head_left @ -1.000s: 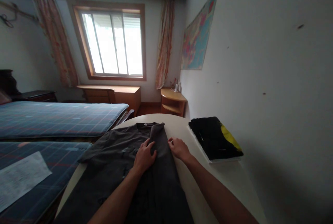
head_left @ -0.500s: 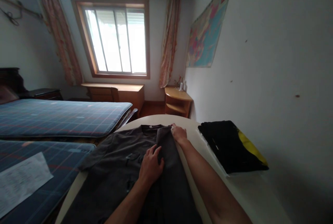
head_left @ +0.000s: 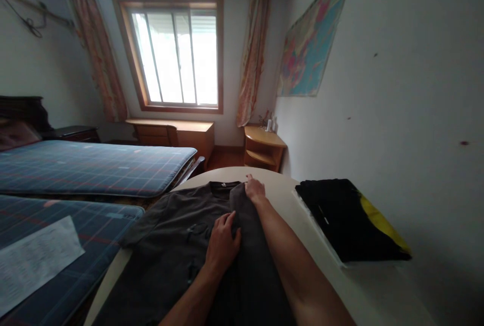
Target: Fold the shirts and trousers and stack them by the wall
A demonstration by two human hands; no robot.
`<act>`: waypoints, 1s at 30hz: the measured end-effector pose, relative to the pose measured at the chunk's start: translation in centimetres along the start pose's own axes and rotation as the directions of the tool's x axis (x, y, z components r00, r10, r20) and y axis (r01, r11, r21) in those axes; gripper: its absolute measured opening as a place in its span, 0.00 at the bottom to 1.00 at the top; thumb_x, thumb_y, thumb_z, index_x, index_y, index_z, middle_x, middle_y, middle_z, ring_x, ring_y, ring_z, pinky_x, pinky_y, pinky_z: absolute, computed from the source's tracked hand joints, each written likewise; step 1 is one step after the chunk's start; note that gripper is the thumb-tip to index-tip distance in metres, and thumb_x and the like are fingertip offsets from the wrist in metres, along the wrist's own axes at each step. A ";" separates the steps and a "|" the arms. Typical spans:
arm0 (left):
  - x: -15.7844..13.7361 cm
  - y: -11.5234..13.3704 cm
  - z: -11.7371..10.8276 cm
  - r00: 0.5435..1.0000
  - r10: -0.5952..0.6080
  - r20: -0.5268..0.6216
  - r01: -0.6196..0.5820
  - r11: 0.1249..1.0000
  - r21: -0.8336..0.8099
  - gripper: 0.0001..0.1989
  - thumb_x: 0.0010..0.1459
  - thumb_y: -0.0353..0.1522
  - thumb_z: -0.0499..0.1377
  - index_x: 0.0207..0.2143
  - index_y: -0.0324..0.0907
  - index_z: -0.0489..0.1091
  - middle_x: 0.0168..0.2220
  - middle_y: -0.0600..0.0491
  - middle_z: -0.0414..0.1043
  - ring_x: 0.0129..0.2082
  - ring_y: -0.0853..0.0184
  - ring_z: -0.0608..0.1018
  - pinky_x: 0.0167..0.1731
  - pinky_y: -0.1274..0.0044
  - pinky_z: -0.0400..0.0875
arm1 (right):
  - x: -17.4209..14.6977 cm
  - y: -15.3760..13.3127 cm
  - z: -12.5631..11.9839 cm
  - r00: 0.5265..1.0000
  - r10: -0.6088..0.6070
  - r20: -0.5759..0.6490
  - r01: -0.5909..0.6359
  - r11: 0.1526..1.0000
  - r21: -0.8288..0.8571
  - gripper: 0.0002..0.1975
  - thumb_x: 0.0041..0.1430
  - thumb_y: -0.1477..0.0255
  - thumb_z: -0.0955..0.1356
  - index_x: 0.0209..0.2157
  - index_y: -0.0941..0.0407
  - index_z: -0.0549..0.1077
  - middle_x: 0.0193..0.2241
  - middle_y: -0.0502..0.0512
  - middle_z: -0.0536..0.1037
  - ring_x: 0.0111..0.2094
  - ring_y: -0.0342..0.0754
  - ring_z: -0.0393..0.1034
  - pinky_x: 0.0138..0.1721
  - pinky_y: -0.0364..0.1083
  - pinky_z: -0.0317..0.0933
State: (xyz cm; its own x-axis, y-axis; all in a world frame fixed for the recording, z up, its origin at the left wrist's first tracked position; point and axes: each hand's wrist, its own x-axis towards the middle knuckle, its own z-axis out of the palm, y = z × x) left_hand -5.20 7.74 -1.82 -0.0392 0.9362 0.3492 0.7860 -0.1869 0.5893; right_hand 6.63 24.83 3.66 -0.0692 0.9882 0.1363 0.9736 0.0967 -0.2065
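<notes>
A dark grey T-shirt [head_left: 162, 245] lies spread on a pale table, its collar at the far side. Its right side is folded over in a long strip towards the middle. My left hand [head_left: 224, 240] rests on the shirt beside the strip's inner edge, fingers stretched and slightly apart. At the strip's far end, near the collar, my right hand [head_left: 254, 188] is closed on the cloth by the shoulder; some of its fingertips are hidden.
A folded black and yellow garment [head_left: 340, 220] in clear wrapping lies on the right of the table [head_left: 302, 265], near the wall. Plaid mattresses [head_left: 98, 169] stand to the left, one with a printed sheet [head_left: 41, 260] on it. A desk [head_left: 192, 134] and corner shelf [head_left: 264, 137] are beyond.
The view has turned slightly left. My right hand has shifted a little left across the shirt's shoulder, bringing the folded edge inward. My left hand stays about the same place on the cloth.
</notes>
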 end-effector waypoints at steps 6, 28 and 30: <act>-0.2 0.7 -0.4 0.994 -0.075 -0.077 0.084 0.990 0.112 0.21 0.58 0.34 0.57 0.53 0.39 0.69 0.50 0.46 0.74 0.53 0.56 0.70 0.56 0.67 0.63 | -2.9 -0.9 1.3 0.993 -0.117 0.022 0.117 0.993 -0.002 0.20 0.67 0.67 0.61 0.59 0.53 0.65 0.58 0.62 0.68 0.56 0.54 0.64 0.52 0.51 0.57; 0.6 0.1 -0.6 0.993 -0.111 0.050 0.109 0.993 0.052 0.10 0.57 0.26 0.51 0.41 0.38 0.68 0.44 0.44 0.73 0.50 0.56 0.71 0.54 0.68 0.62 | -12.2 0.1 2.7 0.956 -0.273 0.102 0.267 0.961 0.071 0.28 0.70 0.60 0.54 0.68 0.51 0.55 0.69 0.60 0.52 0.69 0.60 0.42 0.66 0.56 0.39; 1.1 -0.2 -0.7 0.991 -0.081 0.102 0.078 0.996 0.032 0.12 0.57 0.26 0.51 0.43 0.37 0.67 0.46 0.43 0.73 0.51 0.56 0.71 0.55 0.68 0.62 | -12.1 0.4 2.8 0.965 -0.247 0.087 0.242 0.968 0.064 0.28 0.70 0.60 0.54 0.68 0.50 0.56 0.69 0.59 0.52 0.69 0.60 0.42 0.66 0.56 0.39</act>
State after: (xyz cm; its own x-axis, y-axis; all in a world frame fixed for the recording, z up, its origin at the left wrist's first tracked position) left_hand -5.80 8.60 -1.02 -0.0397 0.9738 0.2237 0.8001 -0.1031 0.5910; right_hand 7.26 13.21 -0.82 -0.3263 0.9401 0.0984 0.9120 0.3405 -0.2288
